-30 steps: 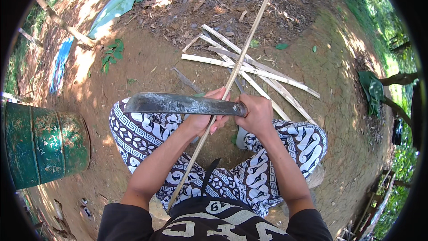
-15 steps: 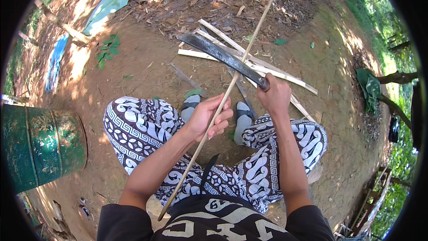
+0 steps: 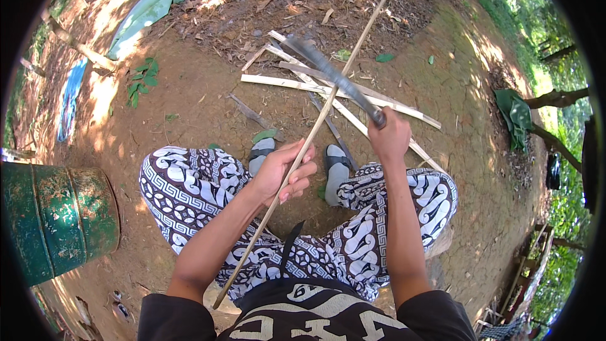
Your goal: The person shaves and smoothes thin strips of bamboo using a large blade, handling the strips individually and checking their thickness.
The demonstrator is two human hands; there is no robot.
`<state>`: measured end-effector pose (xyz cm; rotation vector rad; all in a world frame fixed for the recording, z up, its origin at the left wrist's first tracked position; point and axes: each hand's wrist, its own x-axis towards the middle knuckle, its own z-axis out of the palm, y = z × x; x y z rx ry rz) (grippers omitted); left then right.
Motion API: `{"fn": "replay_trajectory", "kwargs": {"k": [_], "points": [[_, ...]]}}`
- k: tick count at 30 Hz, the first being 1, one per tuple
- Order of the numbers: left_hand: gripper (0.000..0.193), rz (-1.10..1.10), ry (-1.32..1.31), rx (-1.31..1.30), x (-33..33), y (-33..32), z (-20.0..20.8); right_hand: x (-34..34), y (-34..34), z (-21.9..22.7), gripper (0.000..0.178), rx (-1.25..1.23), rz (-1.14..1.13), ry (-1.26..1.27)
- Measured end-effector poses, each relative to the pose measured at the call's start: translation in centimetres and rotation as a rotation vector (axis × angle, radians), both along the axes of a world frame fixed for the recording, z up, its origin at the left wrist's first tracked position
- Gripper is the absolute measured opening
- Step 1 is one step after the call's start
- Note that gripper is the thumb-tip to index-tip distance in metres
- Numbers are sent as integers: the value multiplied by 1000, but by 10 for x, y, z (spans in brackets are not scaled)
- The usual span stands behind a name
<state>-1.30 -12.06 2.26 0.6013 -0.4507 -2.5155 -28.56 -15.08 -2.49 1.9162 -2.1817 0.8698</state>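
Observation:
A long, thin wooden stick (image 3: pixel 314 127) slants from near my waist up to the far right. My left hand (image 3: pixel 288 173) is closed round it at about its middle, over my patterned trousers. In my right hand (image 3: pixel 389 137) is a machete (image 3: pixel 338 76), gripped by its dark handle. Its blade, smeared by motion, points to the far left and crosses the stick beyond my left hand. Whether the edge touches the stick, I cannot tell. Several pale split wooden strips (image 3: pixel 284 82) lie crossed on the ground beneath the blade.
A rusty green metal drum (image 3: pixel 69 215) lies at the left. A long, dark blade-like piece (image 3: pixel 338 131) rests on the dirt near my right foot. Big green leaves (image 3: pixel 142 24) and a blue bundle (image 3: pixel 71 101) are at the far left; branches (image 3: pixel 558 98) stand at right.
The machete blade has shifted right and slightly farther along the stick, and now looks blurred. Both hands keep their grips. The whole view has moved slightly.

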Motion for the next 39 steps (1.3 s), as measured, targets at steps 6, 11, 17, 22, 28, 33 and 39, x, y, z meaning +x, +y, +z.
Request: {"fn": "replay_trajectory", "kwargs": {"k": [6, 11, 17, 22, 28, 33, 39], "points": [[27, -79, 226, 124, -1, 4, -5, 1, -2, 12, 17, 98, -47, -189], [36, -91, 257, 138, -2, 1, -20, 45, 28, 26, 20, 19, 443, -86], [40, -159, 311, 183, 10, 5, -29, 45, 30, 16, 23, 72, 483, 6], [35, -126, 289, 214, 9, 6, -27, 45, 25, 14, 25, -15, 482, -15], [30, -108, 370, 235, 14, 16, -28, 8, -22, 22, 19, 219, -155, -54], [31, -168, 590, 254, 5, -1, -14, -10, -25, 16, 23, 126, -212, -242], [25, -181, 458, 83, 4, -8, -2, 32, 6, 25, 19, 42, 130, -362]]}}
